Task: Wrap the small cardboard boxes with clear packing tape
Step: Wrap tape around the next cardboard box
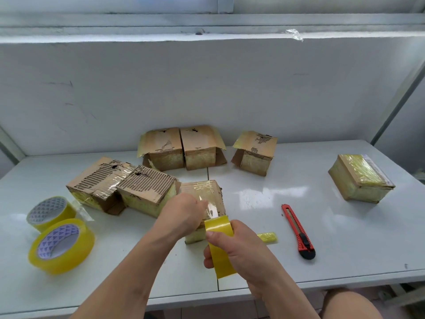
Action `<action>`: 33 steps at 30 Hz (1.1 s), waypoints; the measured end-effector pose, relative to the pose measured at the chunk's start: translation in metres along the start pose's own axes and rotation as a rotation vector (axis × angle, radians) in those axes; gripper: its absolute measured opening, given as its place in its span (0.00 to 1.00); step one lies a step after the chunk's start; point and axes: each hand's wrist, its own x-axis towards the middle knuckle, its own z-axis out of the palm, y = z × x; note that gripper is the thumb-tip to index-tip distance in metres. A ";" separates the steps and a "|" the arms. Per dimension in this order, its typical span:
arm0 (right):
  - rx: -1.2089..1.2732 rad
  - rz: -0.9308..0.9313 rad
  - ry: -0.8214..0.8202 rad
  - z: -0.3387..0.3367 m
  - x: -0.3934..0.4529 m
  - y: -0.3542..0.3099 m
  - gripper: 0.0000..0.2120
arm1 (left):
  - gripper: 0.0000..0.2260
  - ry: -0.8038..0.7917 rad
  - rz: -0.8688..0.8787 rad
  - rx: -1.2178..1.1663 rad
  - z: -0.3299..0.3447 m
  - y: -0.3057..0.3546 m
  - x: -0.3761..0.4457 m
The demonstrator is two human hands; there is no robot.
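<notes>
Cardboard box [208,194], glossy with clear film, sits on the white table [322,261]. Left hand [184,211] fingers curl, pinching the tape's end on the box's top; right hand [239,247] grips the yellow tape roll [220,252] just before the box. Right of the box lies a red utility knife [298,231]; left of it, two torn corrugated boxes [122,185].

Left grip [184,210] pinches closed; right grip [234,247] curls tight.
</notes>
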 end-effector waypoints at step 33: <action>0.027 0.123 0.066 -0.001 0.012 0.019 0.10 | 0.07 -0.225 -0.126 -0.759 0.006 0.011 -0.009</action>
